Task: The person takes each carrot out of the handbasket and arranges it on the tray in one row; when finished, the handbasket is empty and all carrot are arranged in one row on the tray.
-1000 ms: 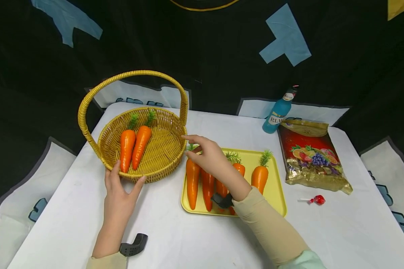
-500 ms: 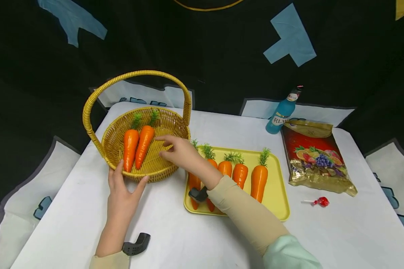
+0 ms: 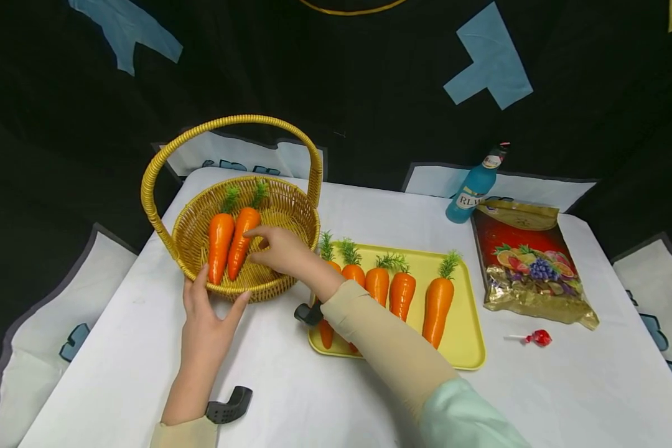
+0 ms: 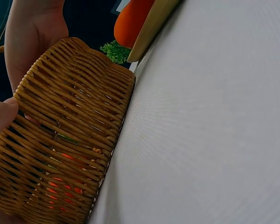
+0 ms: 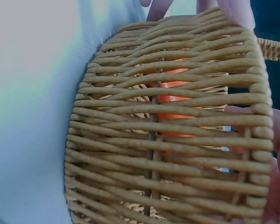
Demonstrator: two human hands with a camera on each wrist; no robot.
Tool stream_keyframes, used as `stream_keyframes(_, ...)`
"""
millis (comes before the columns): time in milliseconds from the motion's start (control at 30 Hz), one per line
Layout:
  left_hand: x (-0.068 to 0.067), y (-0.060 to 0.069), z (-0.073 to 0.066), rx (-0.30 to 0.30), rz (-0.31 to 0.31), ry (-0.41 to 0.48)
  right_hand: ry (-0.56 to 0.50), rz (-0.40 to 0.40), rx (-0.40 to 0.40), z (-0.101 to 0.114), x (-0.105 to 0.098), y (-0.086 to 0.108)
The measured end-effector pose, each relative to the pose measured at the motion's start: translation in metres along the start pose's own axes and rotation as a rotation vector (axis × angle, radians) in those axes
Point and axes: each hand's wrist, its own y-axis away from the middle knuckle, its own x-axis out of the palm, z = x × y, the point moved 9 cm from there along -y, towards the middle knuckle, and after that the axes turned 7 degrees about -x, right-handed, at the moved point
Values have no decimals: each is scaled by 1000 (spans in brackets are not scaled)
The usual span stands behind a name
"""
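In the head view, a woven basket (image 3: pixel 282 283) with a tall arched handle holds two orange carrots, a left carrot (image 3: pixel 220 242) and a right carrot (image 3: pixel 243 239), with green tops. My left hand (image 3: pixel 204 336) rests at the basket's near side, fingers and thumb spread, tips at the rim. My right hand (image 3: pixel 282 252) reaches over the basket's right rim, thumb and forefinger apart at the right carrot; whether they touch it I cannot tell. In the left wrist view, my left thumb (image 4: pixel 2 116) touches the rim. Through the weave in the right wrist view shows an orange carrot (image 5: pixel 177 105).
Right of the basket lies a yellow tray (image 3: pixel 470 336) bearing several carrots, partly hidden under my right arm. A blue bottle (image 3: pixel 473 190), a red and gold fruit-print bag (image 3: pixel 532 261) and a red lollipop (image 3: pixel 539 338) stand or lie at the right. Dark cloth hangs behind the white table (image 3: pixel 106 373).
My right hand has moved left from above the tray's edge, across the basket's right rim to the right carrot. My left hand stays at the basket; the whole view has shifted slightly.
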Motion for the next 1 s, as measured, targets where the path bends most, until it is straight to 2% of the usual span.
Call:
stream_keyframes(133, -2, -1, 1, 1, -7, -2, -26, 6, 25, -1, 4, -8)
stream_keyframes(367, -1, 0, 4, -31, -4, 1, -200, -11, 84, -10, 12, -21)
stream_keyframes(467, 1, 1, 5, -29, -2, 11, -242, -21, 116, -15, 14, -24)
stream_keyframes(700, 6, 3, 5, -18, 8, 9, -270, -32, 176, -25, 21, -27)
stream_keyframes(1000, 0, 1, 0, -3, -3, -3, -286, -61, 205, -23, 24, -39)
